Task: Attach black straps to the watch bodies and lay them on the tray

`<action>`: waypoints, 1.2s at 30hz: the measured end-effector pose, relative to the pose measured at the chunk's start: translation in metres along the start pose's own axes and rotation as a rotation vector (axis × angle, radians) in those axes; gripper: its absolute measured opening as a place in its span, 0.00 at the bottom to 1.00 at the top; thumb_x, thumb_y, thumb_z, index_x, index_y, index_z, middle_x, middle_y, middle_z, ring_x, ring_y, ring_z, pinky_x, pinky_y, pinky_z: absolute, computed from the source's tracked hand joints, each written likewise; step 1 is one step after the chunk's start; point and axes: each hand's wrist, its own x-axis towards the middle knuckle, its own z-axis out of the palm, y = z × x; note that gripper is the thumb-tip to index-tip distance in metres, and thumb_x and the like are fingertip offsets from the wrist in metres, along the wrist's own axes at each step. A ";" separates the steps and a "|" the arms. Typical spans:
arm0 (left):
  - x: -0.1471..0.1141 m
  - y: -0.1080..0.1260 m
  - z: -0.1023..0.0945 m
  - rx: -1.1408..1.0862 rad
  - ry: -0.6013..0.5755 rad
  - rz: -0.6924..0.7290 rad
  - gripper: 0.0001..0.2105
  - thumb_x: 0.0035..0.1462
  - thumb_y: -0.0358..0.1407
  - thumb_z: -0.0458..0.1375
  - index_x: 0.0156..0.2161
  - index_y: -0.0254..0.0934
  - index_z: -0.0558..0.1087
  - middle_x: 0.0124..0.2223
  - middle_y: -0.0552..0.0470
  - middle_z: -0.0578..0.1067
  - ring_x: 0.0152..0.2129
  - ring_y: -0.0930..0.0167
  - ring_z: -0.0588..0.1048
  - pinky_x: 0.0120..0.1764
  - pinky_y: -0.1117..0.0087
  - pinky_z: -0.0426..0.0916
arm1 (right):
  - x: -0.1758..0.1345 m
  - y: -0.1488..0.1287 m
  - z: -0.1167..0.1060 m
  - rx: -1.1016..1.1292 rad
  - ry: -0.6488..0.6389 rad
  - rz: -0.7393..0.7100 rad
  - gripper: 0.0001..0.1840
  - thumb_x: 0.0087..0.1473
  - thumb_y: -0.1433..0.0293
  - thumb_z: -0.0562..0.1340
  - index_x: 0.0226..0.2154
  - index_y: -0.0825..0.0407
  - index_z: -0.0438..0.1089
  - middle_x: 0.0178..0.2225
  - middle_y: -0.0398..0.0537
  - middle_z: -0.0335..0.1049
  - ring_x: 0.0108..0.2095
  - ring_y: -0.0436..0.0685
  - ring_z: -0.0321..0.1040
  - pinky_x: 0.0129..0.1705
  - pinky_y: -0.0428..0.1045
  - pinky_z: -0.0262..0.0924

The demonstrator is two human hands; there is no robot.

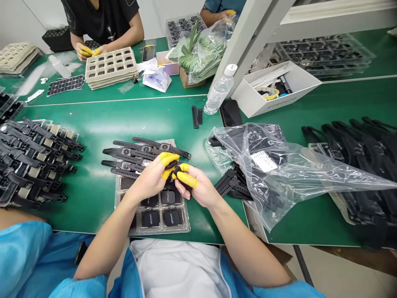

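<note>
My left hand [152, 174] and my right hand [200, 186], with yellow cots on several fingertips, meet over the tray. Both are closed on a small black smartwatch [176, 170], mostly hidden by the fingers; I cannot make out whether a strap is fitted. Beneath them lies a clear plastic tray [187, 225]. Its near pockets hold square black watch cases [172, 217]. Across its far part lie several watches with black straps [126, 152], backs up. To the right of my right hand, loose black straps [228, 182] stick out from a clear plastic bag [266, 161].
Strapped watches pile up on trays at left [34, 157] and right [356, 149]. Two strap pieces [195, 117], a water bottle [218, 93], a phone [231, 113] and a white box [279, 93] stand beyond. Across the table, a person [105, 25] works beside stacked trays [111, 68]. A blue sleeve [25, 252] is close at left.
</note>
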 end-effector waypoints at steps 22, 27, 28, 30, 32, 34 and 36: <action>-0.006 0.011 0.006 0.138 -0.141 -0.061 0.19 0.68 0.33 0.50 0.59 0.26 0.70 0.54 0.33 0.74 0.56 0.58 0.72 0.61 0.57 0.71 | -0.007 -0.002 0.001 0.076 0.136 0.189 0.22 0.54 0.53 0.72 0.24 0.48 0.65 0.16 0.38 0.54 0.15 0.46 0.42 0.16 0.46 0.34; -0.008 0.017 -0.001 0.273 -0.220 -0.056 0.15 0.67 0.33 0.51 0.54 0.28 0.72 0.48 0.37 0.74 0.48 0.58 0.73 0.54 0.56 0.73 | -0.006 -0.003 0.000 0.036 0.116 0.222 0.26 0.52 0.51 0.74 0.24 0.50 0.64 0.16 0.37 0.56 0.15 0.42 0.39 0.15 0.43 0.36; -0.009 0.018 -0.003 0.273 -0.220 -0.053 0.15 0.67 0.33 0.50 0.54 0.29 0.71 0.48 0.37 0.74 0.47 0.59 0.73 0.53 0.57 0.73 | -0.006 -0.004 0.001 0.036 0.111 0.224 0.26 0.51 0.50 0.74 0.25 0.51 0.64 0.16 0.36 0.57 0.15 0.42 0.40 0.15 0.42 0.36; -0.010 0.019 -0.006 0.260 -0.206 -0.034 0.15 0.67 0.32 0.48 0.54 0.29 0.70 0.49 0.38 0.74 0.47 0.60 0.73 0.53 0.58 0.73 | -0.005 -0.003 0.001 0.040 0.101 0.222 0.27 0.51 0.49 0.74 0.27 0.51 0.65 0.15 0.35 0.57 0.14 0.41 0.40 0.15 0.41 0.37; -0.010 0.019 -0.007 0.269 -0.193 -0.033 0.16 0.66 0.31 0.49 0.54 0.30 0.70 0.49 0.38 0.74 0.47 0.60 0.73 0.53 0.59 0.74 | -0.004 -0.002 0.001 0.042 0.099 0.216 0.27 0.50 0.48 0.74 0.29 0.51 0.65 0.15 0.34 0.58 0.14 0.41 0.40 0.15 0.40 0.37; -0.011 0.018 -0.005 0.306 -0.195 -0.047 0.15 0.64 0.31 0.51 0.53 0.31 0.71 0.48 0.38 0.74 0.46 0.59 0.74 0.51 0.58 0.74 | -0.002 -0.001 0.001 0.041 0.096 0.216 0.28 0.50 0.47 0.74 0.30 0.51 0.65 0.15 0.34 0.58 0.14 0.40 0.40 0.15 0.40 0.37; -0.013 0.016 -0.003 0.323 -0.193 -0.051 0.15 0.63 0.32 0.52 0.53 0.31 0.71 0.47 0.38 0.74 0.46 0.58 0.74 0.50 0.57 0.75 | -0.001 0.000 0.001 0.033 0.087 0.220 0.29 0.50 0.46 0.74 0.31 0.51 0.65 0.15 0.33 0.58 0.14 0.40 0.39 0.15 0.39 0.36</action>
